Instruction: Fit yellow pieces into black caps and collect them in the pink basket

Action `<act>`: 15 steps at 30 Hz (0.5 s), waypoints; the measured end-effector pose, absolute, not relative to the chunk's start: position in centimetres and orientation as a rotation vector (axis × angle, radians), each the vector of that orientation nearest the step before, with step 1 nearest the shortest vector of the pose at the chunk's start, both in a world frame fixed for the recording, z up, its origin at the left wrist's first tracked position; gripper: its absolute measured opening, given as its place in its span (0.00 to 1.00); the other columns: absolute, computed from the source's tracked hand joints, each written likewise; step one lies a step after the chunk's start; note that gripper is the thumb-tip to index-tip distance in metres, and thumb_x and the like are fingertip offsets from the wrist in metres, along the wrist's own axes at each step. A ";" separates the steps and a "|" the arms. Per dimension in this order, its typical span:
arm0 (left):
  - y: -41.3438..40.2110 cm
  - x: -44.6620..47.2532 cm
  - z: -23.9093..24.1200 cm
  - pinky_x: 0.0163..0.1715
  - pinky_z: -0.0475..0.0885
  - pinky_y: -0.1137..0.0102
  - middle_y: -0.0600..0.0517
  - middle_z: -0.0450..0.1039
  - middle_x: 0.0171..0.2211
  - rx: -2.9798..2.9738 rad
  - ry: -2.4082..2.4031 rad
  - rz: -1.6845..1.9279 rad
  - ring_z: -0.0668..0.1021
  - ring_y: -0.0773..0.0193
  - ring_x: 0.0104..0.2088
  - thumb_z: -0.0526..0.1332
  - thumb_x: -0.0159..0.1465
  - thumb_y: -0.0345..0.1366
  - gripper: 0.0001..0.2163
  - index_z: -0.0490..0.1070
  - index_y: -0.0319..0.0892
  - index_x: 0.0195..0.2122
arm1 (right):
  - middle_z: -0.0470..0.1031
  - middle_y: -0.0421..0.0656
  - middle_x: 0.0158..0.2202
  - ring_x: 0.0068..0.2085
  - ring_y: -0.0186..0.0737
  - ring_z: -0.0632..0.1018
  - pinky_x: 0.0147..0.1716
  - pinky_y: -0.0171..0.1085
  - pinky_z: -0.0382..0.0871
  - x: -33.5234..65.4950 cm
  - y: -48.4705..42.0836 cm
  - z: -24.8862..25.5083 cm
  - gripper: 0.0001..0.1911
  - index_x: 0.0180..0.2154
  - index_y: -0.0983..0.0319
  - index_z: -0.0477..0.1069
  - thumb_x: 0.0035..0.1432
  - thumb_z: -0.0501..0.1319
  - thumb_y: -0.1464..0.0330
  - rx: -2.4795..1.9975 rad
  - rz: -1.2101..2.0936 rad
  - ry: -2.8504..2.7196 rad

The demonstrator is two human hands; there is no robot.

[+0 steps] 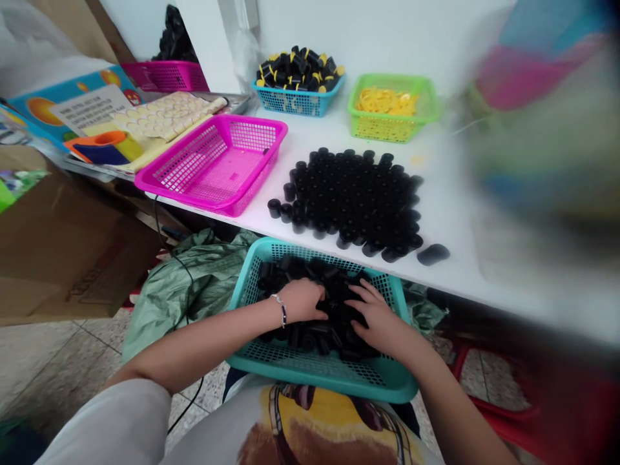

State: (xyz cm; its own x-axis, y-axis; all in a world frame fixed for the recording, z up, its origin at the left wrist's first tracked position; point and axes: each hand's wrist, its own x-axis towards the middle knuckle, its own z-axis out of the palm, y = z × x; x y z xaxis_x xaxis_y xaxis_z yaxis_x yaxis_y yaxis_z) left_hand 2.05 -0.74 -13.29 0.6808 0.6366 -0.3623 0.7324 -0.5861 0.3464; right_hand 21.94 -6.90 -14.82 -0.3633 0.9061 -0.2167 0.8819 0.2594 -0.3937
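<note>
A teal basket [320, 376] sits at my lap, filled with loose black plastic cylinders [317, 337]. My left hand [301, 301], with a bracelet at its wrist, reaches into the pile. Its fingers curl down, and black parts hide what they hold, if anything. On the basket's right side my right hand [375, 316] lies over the cylinders, fingers spread apart and touching the pile. Just beyond the basket, many black cylinders [353, 197] stand upright in a close group on the white table. One larger black cylinder [433, 254] lies on its side at their right.
An empty-looking pink basket [232, 205] stands at the table's left. Toward the wall are a blue basket [295, 103] of black-and-yellow pieces and a green basket [387, 126] of yellow parts. A cardboard box [82, 252] is at left; a large blurred shape fills the right side.
</note>
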 end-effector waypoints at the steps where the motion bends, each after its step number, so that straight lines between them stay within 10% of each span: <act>1: -0.5 1.6 -12.9 0.36 0.71 0.65 0.47 0.75 0.36 2.372 1.014 -0.218 0.76 0.54 0.38 0.64 0.53 0.46 0.18 0.72 0.41 0.42 | 0.57 0.53 0.61 0.64 0.56 0.49 0.59 0.51 0.53 21.9 -7.0 -14.6 0.22 0.48 0.67 0.72 0.49 0.58 0.73 -1.770 0.715 -2.432; 5: -0.6 0.8 -10.6 0.40 0.70 0.71 0.51 0.75 0.39 2.165 0.874 0.124 0.77 0.62 0.39 0.62 0.57 0.42 0.17 0.68 0.43 0.46 | 0.53 0.45 0.63 0.65 0.54 0.45 0.58 0.56 0.53 21.9 -7.8 -12.6 0.26 0.57 0.60 0.62 0.55 0.56 0.67 -1.748 0.817 -2.281; 8: -1.3 1.1 -8.9 0.39 0.71 0.72 0.52 0.76 0.37 2.014 0.865 0.306 0.78 0.64 0.37 0.62 0.57 0.42 0.15 0.69 0.43 0.44 | 0.60 0.44 0.60 0.60 0.49 0.60 0.55 0.50 0.61 21.6 -8.5 -10.4 0.29 0.60 0.55 0.54 0.58 0.55 0.60 -1.594 1.070 -2.030; 15: -1.6 2.3 -7.1 0.43 0.72 0.69 0.51 0.76 0.39 1.796 0.800 0.582 0.78 0.64 0.40 0.61 0.60 0.35 0.14 0.65 0.44 0.47 | 0.74 0.43 0.44 0.36 0.40 0.76 0.39 0.41 0.73 22.3 -8.8 -8.5 0.21 0.49 0.53 0.68 0.54 0.61 0.57 -1.660 0.745 -1.597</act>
